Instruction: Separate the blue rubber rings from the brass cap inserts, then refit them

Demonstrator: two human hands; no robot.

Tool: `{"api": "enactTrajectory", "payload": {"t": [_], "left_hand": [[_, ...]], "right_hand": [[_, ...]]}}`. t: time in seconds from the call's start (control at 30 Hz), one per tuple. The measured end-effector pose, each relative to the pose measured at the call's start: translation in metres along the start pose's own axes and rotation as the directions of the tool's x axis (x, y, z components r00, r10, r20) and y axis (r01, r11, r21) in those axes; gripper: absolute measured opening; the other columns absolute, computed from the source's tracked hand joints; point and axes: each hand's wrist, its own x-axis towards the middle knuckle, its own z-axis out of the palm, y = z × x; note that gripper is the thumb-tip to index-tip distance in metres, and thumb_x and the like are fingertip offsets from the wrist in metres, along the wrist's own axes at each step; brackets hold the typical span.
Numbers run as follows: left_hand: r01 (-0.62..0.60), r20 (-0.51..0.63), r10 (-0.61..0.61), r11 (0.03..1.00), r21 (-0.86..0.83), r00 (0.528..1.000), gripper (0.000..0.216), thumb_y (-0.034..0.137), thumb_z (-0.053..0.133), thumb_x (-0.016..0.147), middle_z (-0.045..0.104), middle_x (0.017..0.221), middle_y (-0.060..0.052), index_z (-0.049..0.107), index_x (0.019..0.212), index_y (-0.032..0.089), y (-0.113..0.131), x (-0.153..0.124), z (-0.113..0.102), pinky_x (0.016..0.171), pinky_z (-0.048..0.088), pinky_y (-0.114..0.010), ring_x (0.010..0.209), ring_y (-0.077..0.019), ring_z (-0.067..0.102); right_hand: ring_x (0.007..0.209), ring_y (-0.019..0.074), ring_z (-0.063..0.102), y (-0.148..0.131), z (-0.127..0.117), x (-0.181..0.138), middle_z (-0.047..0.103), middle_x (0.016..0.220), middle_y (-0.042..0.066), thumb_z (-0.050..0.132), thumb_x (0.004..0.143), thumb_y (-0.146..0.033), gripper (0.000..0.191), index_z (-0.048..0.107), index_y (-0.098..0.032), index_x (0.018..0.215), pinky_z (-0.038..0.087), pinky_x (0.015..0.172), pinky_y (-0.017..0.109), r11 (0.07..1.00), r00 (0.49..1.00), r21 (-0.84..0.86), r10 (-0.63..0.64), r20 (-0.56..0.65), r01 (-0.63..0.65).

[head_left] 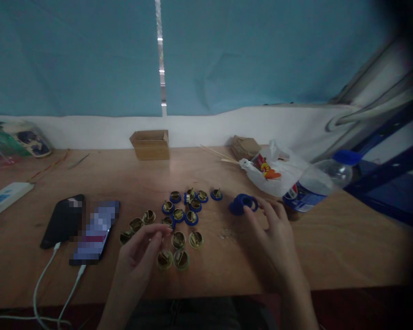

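Note:
My right hand [275,229] pinches a blue ring [253,204] between thumb and fingertips, at the side of a small pile of blue rings [237,206]. My left hand [139,256] is closed, thumb and index finger pressed together over the round pieces. Whatever those fingertips hold is too small to make out. Around them lie several round brass-coloured pieces with an upright bar across each; a plain one [196,239] sits near the middle. Farther back, others wear a blue ring round the edge, such as the blue-rimmed piece [216,194] nearest the pile.
Two phones, a black one [64,220] and a lit one [96,231], lie at left with white cables. Behind stand an open cardboard box [151,146] and a crumpled brown box [245,147]. A plastic bag [278,176] and a drink bottle [309,190] are at right.

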Motion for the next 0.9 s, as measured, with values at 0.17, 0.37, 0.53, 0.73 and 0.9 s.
{"api": "enactTrajectory", "payload": {"t": [0.17,0.37,0.53,0.73,0.9], "left_hand": [[0.024,-0.105,-0.017,0.998,0.063,0.994,0.024,0.041,0.064,0.085,0.076,0.094,-0.005,0.072,0.094,0.020,-0.011,0.003,-0.021,0.077,0.057,-0.029,0.088,-0.0213,0.071],[0.062,-0.142,-0.051,0.995,0.076,0.989,0.027,0.045,0.066,0.084,0.077,0.093,-0.005,0.071,0.094,0.021,-0.022,0.008,-0.036,0.075,0.058,-0.030,0.085,-0.0218,0.072],[0.074,-0.086,-0.064,0.990,0.121,0.994,0.029,0.046,0.064,0.084,0.077,0.095,-0.007,0.070,0.096,0.019,-0.024,0.014,-0.042,0.076,0.059,-0.033,0.088,-0.0236,0.073],[0.097,-0.083,-0.090,0.991,0.087,0.993,0.032,0.047,0.065,0.082,0.076,0.094,-0.007,0.069,0.096,0.019,-0.032,0.016,-0.044,0.077,0.059,-0.033,0.088,-0.0235,0.072],[0.100,-0.084,-0.091,0.989,0.109,0.992,0.033,0.048,0.062,0.084,0.076,0.095,-0.007,0.067,0.099,0.019,-0.035,0.015,-0.044,0.077,0.058,-0.033,0.089,-0.0236,0.072]], "right_hand": [[0.113,0.0329,0.056,0.016,0.007,0.017,0.056,0.119,0.018,0.046,0.092,-0.052,0.050,0.061,-0.014,0.120,0.046,0.098,0.049,1.000,0.997,-0.001,0.008,0.076,-0.008],[0.107,0.0311,0.060,0.022,0.016,0.017,0.056,0.121,0.017,0.048,0.092,-0.051,0.048,0.060,-0.016,0.121,0.049,0.093,0.047,0.999,0.993,0.018,0.036,0.114,-0.038],[0.093,0.0274,0.066,0.027,0.019,0.018,0.058,0.118,0.016,0.048,0.092,-0.051,0.047,0.058,-0.016,0.122,0.053,0.085,0.044,0.997,0.991,0.046,0.054,0.125,-0.060],[0.083,0.0255,0.067,0.028,0.020,0.018,0.060,0.109,0.014,0.049,0.092,-0.053,0.047,0.059,-0.016,0.119,0.055,0.078,0.043,0.995,0.991,0.069,0.069,0.115,-0.077],[0.087,0.0274,0.067,0.028,0.021,0.018,0.060,0.111,0.016,0.051,0.091,-0.054,0.048,0.058,-0.016,0.120,0.056,0.080,0.044,0.994,0.990,0.077,0.068,0.120,-0.078]]}}
